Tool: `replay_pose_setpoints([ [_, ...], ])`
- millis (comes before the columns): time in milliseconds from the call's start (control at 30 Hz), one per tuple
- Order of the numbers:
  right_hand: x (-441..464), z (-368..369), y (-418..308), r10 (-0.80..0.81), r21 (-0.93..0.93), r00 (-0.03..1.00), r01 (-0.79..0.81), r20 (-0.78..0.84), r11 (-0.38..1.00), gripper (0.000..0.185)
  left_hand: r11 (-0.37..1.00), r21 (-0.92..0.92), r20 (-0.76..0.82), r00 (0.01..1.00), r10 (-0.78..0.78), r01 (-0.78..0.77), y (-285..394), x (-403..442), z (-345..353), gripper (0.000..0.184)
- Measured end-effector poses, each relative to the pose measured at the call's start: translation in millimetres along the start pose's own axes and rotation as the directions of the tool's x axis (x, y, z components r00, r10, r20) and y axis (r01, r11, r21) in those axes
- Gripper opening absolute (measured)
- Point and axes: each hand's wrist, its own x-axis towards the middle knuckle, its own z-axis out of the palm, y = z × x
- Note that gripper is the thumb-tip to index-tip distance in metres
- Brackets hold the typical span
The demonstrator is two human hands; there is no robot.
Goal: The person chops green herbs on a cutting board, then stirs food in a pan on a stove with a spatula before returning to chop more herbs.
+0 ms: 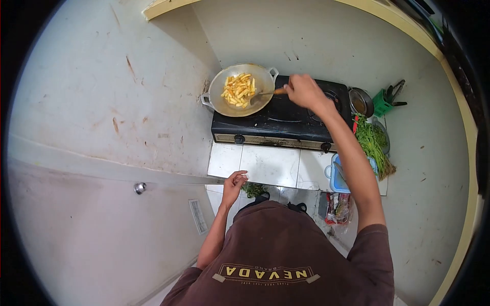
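Observation:
My right hand [306,94] is closed around the wooden handle of a spatula [279,92]. The spatula's metal blade reaches into a wok [217,99] with two side handles, at the right side of a heap of yellow-brown fried strips [238,90] that look like French fries. This wok sits on the left burner of a black two-burner stove [286,109]. By the front edge of the white tiled counter [270,166], my left hand [235,186] hangs with loosely bent fingers, thumb and forefinger apart, and nothing visible in it.
Right of the stove are a metal pan [361,102], a green basket [382,103] with dark-handled utensils, leafy greens [371,140] and a blue container [338,176]. A door [112,219] stands at left. Below the counter lie more greens [253,189] and a plastic-wrapped bundle [338,209].

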Motion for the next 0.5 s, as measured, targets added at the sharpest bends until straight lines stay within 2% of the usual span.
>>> replay_pose_setpoints([
  [33, 9.8, -8.5, -5.3, 0.016, -0.053, 1.000, -0.017, -0.024, 0.998, 0.030, 1.000, -0.007, -0.014, 1.000, 0.000, 0.000, 1.9, -4.8, 3.4, 0.024],
  [133, 30.4, -39.5, -24.5, 0.040, -0.246, 0.997, -0.023, 0.065, 0.969, 0.026, 1.000, 0.000, -0.057, 0.998, -0.005, 0.005, 9.4, -17.1, 14.3, 0.024],
  [233, 57.2, -48.6, -39.3, 0.220, -0.279, 0.928, -0.135, 0.300, 0.951, 0.023, 1.000, 0.006, -0.081, 0.997, -0.002, 0.002, 11.3, -24.4, 25.4, 0.024],
  [333, 83.5, -17.5, -35.1, 0.231, -0.314, 0.908, -0.119, 0.349, 0.942, 0.022, 1.000, 0.009, -0.083, 0.996, -0.005, 0.006, 12.4, -27.8, 36.7, 0.025],
  [400, 98.0, 14.2, -22.9, 0.234, -0.209, 0.886, -0.160, 0.401, 0.965, 0.026, 1.000, 0.022, -0.075, 0.997, -0.010, 0.012, 16.9, -27.3, 43.3, 0.026],
  [467, 96.9, 42.4, -6.0, 0.195, -0.058, 0.895, -0.187, 0.401, 0.981, 0.035, 0.999, 0.031, -0.069, 0.998, -0.010, 0.012, 22.4, -27.1, 55.0, 0.028],
  [500, 80.0, 41.6, -5.7, 0.231, -0.009, 0.896, -0.246, 0.380, 0.969, 0.042, 1.000, -0.008, -0.054, 0.998, 0.017, -0.018, 18.0, -24.2, 60.6, 0.028],
])
